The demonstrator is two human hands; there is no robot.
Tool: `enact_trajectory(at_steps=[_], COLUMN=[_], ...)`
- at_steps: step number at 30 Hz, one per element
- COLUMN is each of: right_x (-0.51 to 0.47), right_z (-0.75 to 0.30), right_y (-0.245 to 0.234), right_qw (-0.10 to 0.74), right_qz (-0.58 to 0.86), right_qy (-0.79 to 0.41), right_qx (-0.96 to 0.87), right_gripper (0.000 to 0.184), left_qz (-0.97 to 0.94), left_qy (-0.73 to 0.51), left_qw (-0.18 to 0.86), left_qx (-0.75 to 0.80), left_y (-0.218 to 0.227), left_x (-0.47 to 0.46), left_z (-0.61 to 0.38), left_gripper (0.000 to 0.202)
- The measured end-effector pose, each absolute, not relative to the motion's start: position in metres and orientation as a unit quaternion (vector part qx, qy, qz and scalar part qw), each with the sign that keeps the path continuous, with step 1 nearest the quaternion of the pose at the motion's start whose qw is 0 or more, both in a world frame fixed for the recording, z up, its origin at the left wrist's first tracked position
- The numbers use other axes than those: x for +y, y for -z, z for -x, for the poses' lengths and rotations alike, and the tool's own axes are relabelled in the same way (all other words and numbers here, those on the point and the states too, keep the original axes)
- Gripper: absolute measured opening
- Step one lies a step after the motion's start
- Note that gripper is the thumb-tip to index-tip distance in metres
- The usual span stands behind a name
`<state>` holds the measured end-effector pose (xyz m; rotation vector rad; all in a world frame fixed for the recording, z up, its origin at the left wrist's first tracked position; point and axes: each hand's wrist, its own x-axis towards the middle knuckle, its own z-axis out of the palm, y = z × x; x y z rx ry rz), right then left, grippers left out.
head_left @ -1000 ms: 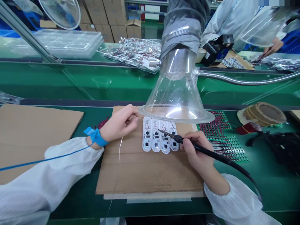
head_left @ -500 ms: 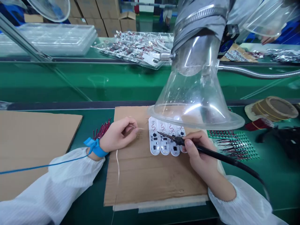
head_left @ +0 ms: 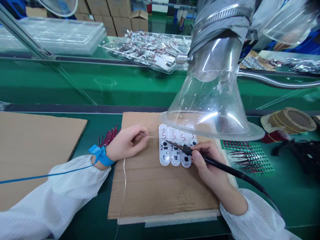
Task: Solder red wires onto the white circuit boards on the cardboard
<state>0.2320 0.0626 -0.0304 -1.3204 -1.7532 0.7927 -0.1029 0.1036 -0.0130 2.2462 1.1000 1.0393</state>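
Far left, a flat sheet of brown cardboard (head_left: 32, 150) on a green workbench (head_left: 295, 206). Next, the person's white ribbed sleeve (head_left: 62, 186) and a blue wrist strap (head_left: 101, 156) with a thin blue cord (head_left: 45, 176) trailing left, beside a small bunch of red-tipped wires (head_left: 108, 136). The left hand (head_left: 127, 141) pinched narrowly around a fine silvery solder wire (head_left: 124, 186), its free end pointing right, just short of four glossy white circuit boards (head_left: 175, 145). Boards side by side on a creased cardboard pad (head_left: 162, 200), long axes running straight away from the person, rounded ends, red squiggles of wire on top. The right hand (head_left: 207, 163) curled around a black soldering iron (head_left: 220, 165) in a pen grip, its long axis slanting up and left, metal tip over the boards, contact impossible to tell. Above, a clear plastic funnel (head_left: 207, 90) on a silver hose. Further right, green boards in rows (head_left: 247, 156).
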Motion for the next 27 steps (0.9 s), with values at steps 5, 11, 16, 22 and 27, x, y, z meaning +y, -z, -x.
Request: enact_trajectory(at_steps=[5, 11, 16, 22, 27], right_x=[0.0629, 0.0625, 0.0635, 0.0637, 0.0613], right_z=[-0.2305, -0.2304, -0.2269, -0.2291, -0.2299], right_y=[0.0278, 0.0290, 0.0245, 0.0265, 0.0285], right_qw=[0.396, 0.405, 0.398, 0.397, 0.452], right_qz=[0.512, 0.519, 0.507, 0.509, 0.512], right_qy=[-0.313, -0.322, -0.309, -0.309, -0.313], right_qx=[-0.695, -0.681, -0.699, -0.699, -0.660], right_gripper=[0.015, 0.017, 0.016, 0.019, 0.021], left_qz=[-0.811, -0.812, -0.818, -0.822, -0.813], left_qy=[-0.376, -0.383, -0.371, -0.364, -0.395], left_qw=[0.217, 0.214, 0.212, 0.212, 0.199], left_qx=[0.392, 0.385, 0.386, 0.384, 0.379], left_y=[0.0135, 0.0139, 0.0137, 0.0135, 0.0159], left_x=[0.1037, 0.1037, 0.1044, 0.1043, 0.1039], left_z=[0.1032, 0.1031, 0.1014, 0.1009, 0.1040], left_gripper=[0.012, 0.013, 0.012, 0.012, 0.013])
